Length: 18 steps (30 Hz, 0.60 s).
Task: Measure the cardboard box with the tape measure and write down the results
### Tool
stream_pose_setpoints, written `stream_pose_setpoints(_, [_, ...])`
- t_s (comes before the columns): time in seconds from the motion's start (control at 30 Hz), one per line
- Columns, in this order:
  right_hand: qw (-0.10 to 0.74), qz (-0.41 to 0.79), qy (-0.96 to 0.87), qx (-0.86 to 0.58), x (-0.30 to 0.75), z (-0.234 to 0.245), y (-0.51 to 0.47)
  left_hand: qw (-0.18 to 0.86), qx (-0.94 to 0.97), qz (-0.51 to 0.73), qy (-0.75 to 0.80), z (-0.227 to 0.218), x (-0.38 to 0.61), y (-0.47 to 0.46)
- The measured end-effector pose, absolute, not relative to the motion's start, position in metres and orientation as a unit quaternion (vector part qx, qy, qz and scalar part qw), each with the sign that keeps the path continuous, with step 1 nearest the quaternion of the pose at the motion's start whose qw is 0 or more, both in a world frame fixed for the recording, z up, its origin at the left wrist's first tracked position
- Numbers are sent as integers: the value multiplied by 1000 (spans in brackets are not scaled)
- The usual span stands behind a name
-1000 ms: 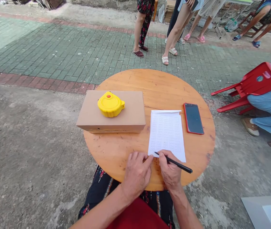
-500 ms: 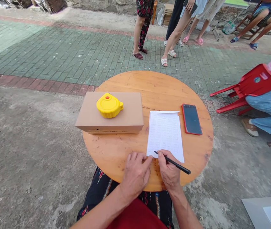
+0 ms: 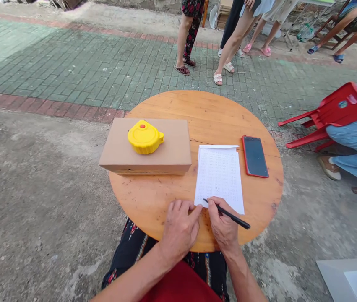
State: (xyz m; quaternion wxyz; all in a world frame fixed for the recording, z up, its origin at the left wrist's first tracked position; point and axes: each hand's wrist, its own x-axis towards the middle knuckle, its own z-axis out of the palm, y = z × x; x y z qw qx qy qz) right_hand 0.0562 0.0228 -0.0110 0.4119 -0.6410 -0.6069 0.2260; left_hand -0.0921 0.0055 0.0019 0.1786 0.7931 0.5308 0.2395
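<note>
Right fingers (image 3: 220, 204) grasp a pen (image 3: 232, 216); left fingers (image 3: 178, 206), unclenched, touch the paper's (image 3: 219, 176) near edge; tabletop (image 3: 153, 189) separates paper and box (image 3: 172, 152).

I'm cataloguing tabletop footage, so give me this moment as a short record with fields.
Paper: on wooden table, rows of small marks
Left hand: resting, thumb at near edge
Right hand: holding black pen, tip at lower left
Left of paper: cardboard box, yellow case on top
Right of paper: phone, screen dark
Farther right: red chair
</note>
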Motion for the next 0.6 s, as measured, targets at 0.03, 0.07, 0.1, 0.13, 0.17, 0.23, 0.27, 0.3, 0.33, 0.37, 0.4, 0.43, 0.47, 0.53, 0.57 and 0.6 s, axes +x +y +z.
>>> stream_pose_setpoints(0.03, [411, 223, -610, -640, 56, -11, 23, 180, 793, 239, 531, 2, -92, 6])
stream_pose_setpoints(0.07, [411, 220, -612, -639, 56, -11, 23, 181, 792, 238, 532, 2, -92, 6])
stream_pose_setpoints(0.1, [411, 217, -611, -640, 56, -11, 23, 180, 792, 238, 532, 2, -92, 6])
stream_pose_setpoints(0.13, [412, 214, -610, -642, 56, -10, 23, 180, 792, 238, 533, 2, -92, 6])
stream_pose_setpoints(0.17, [413, 212, -608, -644, 56, -9, 23, 179, 792, 238, 533, 2, -92, 6])
stream_pose_setpoints(0.23, [415, 212, -605, -646, 56, -8, 23, 179, 792, 237, 534, 2, -92, 6])
stream_pose_setpoints(0.27, [415, 214, -604, -646, 56, -8, 23, 180, 792, 237, 534, 2, -92, 6])
stream_pose_setpoints(0.3, [416, 215, -604, -645, 56, -7, 23, 180, 791, 236, 534, 1, -92, 6])
stream_pose_setpoints(0.33, [416, 215, -604, -644, 56, -7, 23, 181, 791, 236, 535, 1, -92, 5])
stream_pose_setpoints(0.37, [417, 215, -603, -645, 56, -7, 23, 182, 791, 236, 535, 1, -92, 5])
stream_pose_setpoints(0.4, [418, 215, -601, -646, 56, -6, 23, 183, 790, 236, 535, 1, -92, 5])
stream_pose_setpoints(0.43, [418, 217, -599, -647, 56, -7, 23, 183, 790, 235, 535, 1, -92, 6])
stream_pose_setpoints(0.47, [418, 222, -598, -646, 56, -7, 22, 183, 791, 234, 535, 1, -92, 6])
stream_pose_setpoints(0.53, [420, 242, -591, -644, 58, -8, 22, 181, 792, 232, 535, 2, -92, 6])
stream_pose_setpoints(0.57, [427, 256, -582, -644, 58, -9, 21, 181, 792, 231, 535, 2, -92, 7])
stream_pose_setpoints(0.6, [437, 270, -566, -644, 59, -11, 20, 180, 793, 231, 535, 3, -92, 7])
